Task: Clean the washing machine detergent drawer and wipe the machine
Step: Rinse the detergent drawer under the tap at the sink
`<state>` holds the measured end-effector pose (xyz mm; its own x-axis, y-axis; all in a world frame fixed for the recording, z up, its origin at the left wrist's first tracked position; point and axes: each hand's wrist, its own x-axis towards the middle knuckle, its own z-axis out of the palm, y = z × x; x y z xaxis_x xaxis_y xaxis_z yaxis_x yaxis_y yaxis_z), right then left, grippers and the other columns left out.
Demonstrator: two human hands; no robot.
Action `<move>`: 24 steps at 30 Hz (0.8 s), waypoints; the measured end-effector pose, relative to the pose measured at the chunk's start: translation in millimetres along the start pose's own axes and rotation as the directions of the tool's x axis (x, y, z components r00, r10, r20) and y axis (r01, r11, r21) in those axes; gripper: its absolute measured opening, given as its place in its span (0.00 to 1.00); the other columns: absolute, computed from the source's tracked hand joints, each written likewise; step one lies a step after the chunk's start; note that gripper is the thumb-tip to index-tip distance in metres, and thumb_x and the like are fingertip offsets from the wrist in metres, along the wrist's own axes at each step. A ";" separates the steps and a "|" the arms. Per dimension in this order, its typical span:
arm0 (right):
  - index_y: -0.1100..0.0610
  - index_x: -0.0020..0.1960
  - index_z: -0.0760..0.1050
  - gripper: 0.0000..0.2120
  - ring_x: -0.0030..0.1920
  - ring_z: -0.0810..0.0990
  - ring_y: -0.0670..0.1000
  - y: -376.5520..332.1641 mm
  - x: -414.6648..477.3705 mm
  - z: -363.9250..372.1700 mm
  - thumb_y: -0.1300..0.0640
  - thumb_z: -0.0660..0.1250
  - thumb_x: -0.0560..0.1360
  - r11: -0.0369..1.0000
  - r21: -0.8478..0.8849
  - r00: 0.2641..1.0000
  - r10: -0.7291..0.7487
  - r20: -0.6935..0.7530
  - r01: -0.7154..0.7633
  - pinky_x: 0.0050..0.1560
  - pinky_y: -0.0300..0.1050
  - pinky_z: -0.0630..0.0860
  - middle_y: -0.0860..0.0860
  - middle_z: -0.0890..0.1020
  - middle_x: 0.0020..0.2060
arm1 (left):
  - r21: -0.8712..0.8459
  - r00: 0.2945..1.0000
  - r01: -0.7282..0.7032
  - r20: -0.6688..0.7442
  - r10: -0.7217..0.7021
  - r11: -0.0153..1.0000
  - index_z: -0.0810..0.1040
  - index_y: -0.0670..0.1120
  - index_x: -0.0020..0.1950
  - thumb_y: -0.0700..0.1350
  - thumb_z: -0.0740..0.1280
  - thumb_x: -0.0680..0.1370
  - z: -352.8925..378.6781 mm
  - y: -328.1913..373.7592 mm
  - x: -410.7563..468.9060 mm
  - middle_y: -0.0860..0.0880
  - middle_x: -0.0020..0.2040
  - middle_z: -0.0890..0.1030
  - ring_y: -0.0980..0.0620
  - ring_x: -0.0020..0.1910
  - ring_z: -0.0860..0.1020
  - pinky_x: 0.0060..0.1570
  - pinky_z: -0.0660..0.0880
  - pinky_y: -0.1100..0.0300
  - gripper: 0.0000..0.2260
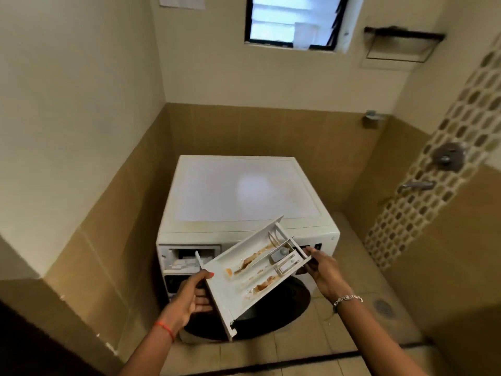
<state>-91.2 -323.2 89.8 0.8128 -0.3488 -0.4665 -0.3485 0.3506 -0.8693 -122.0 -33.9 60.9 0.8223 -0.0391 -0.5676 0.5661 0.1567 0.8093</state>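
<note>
A white detergent drawer (244,278) is out of the machine, held tilted in the air in front of it. Brown residue streaks its compartments. My left hand (189,297) grips the drawer's front panel end, thumb on top and fingers underneath. My right hand (322,270) holds the drawer's far end by its edge. The white front-loading washing machine (244,196) stands below against the back wall. Its drawer slot (187,259) at the upper left of the front is open and bare. The dark round door (271,313) shows under the drawer.
Tan tiled walls close in on the left and behind the machine. A patterned tile strip with a shower valve (447,156) and tap (417,185) runs on the right. A floor drain (383,308) lies on the tiled floor to the right. A window (292,20) is high on the back wall.
</note>
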 end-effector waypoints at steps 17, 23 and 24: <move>0.65 0.47 0.76 0.10 0.43 0.79 0.53 -64.2 -44.8 -237.0 0.65 0.56 0.80 0.926 0.343 0.933 -0.030 -0.358 0.161 0.32 0.38 0.80 0.59 0.80 0.43 | 0.389 0.914 -0.066 0.393 -0.101 0.919 0.75 0.38 0.57 0.55 0.65 0.73 247.1 35.3 40.3 0.40 0.38 0.80 0.45 0.32 0.78 0.33 0.76 0.57 0.22; 0.66 0.48 0.75 0.10 0.45 0.78 0.53 -80.9 -65.5 -339.7 0.66 0.54 0.80 0.880 0.397 0.880 -0.048 -0.473 0.262 0.45 0.42 0.79 0.60 0.78 0.50 | 0.486 0.840 -0.118 0.513 -0.174 0.866 0.76 0.41 0.48 0.56 0.68 0.69 374.4 23.5 31.1 0.42 0.34 0.79 0.45 0.33 0.79 0.34 0.79 0.55 0.19; 0.67 0.50 0.74 0.10 0.45 0.78 0.53 -82.9 -69.1 -355.6 0.66 0.54 0.80 0.874 0.399 0.868 -0.049 -0.494 0.276 0.50 0.45 0.76 0.60 0.77 0.52 | 0.501 0.825 -0.134 0.535 -0.184 0.855 0.76 0.41 0.46 0.55 0.67 0.70 394.5 19.8 29.9 0.44 0.31 0.78 0.46 0.31 0.78 0.34 0.79 0.55 0.18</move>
<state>-284.4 -637.2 136.0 0.4918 -0.7495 -0.4432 0.1062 0.5569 -0.8238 -63.6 -421.3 119.6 0.6047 -0.5889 -0.5362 0.4027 -0.3548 0.8438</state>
